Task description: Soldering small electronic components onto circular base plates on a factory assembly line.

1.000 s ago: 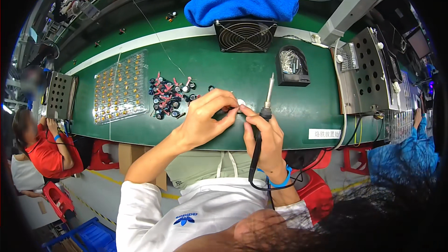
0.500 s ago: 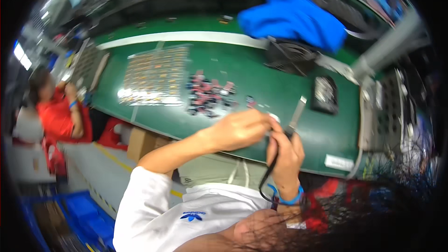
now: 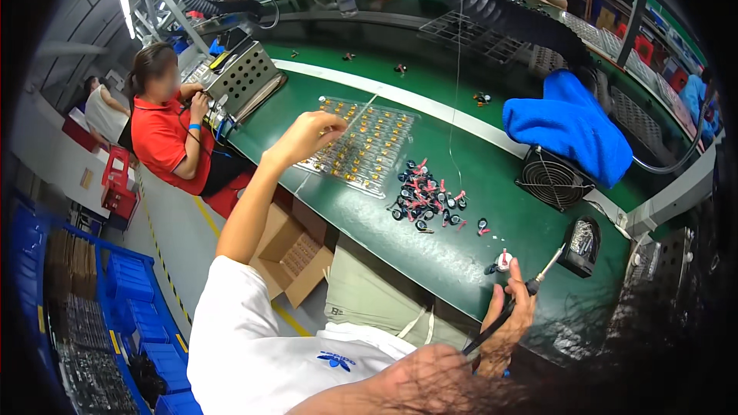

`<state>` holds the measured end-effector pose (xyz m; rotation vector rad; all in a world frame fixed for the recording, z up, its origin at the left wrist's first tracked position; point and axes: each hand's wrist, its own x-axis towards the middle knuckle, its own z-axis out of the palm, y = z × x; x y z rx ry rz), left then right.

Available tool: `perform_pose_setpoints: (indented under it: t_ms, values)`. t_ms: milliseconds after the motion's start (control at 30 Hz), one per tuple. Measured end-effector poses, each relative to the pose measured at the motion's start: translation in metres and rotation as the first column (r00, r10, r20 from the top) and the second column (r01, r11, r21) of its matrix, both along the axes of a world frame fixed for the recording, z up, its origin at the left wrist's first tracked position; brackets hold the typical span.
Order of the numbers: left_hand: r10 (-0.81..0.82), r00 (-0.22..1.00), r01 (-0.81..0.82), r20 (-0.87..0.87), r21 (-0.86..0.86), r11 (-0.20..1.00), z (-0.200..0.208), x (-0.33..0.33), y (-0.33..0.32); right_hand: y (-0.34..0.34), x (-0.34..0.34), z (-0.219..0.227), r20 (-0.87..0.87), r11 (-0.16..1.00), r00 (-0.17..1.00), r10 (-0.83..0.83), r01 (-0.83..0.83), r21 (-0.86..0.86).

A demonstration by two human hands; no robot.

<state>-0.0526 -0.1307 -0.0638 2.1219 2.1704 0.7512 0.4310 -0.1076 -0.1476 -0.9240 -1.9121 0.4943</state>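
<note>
Together a second ago, the hands are now apart: the left hand (image 3: 311, 137), fingers curled, covers a corner of the clear tray (image 3: 351, 182), its grip unclear; the right hand (image 3: 511, 315) holds the soldering iron (image 3: 532, 286) near a white round piece (image 3: 503, 261). Wired parts (image 3: 427, 198) lie between; hair (image 3: 569, 376) obscures the right wrist.

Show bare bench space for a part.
Free: green bench between the pile of parts and the fan, and the strip from that pile to the near edge. Crowded: tray under left hand; around right hand, soldering iron and black box.
</note>
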Motion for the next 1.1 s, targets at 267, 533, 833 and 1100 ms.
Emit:
perform_pose_setpoints:
  t_ms: [267, 533, 833, 1100]
  values:
    - [-0.170, 0.982, 0.162, -0.083, -0.094, 0.982, -0.008, 0.005, -0.027, 0.001, -0.001, -0.009, 0.000, 0.998, 1.000, -0.004, 0.004, 0.069]
    - [-0.165, 0.978, 0.128, -0.124, -0.259, 0.957, -0.003, 0.003, -0.020, -0.001, 0.000, -0.008, -0.001, 0.999, 1.000, -0.003, 0.003, 0.045]
    - [-0.095, 0.904, 0.104, 0.418, 0.000, 0.995, 0.004, 0.038, -0.007, -0.004, 0.008, 0.001, 0.056, 1.000, 0.998, -0.020, 0.019, 0.015]
    - [-0.275, 0.375, 0.310, 0.885, 0.160, 0.937, -0.019, 0.176, 0.043, -0.002, 0.016, -0.005, -0.088, 0.990, 0.994, 0.062, -0.050, 0.133]
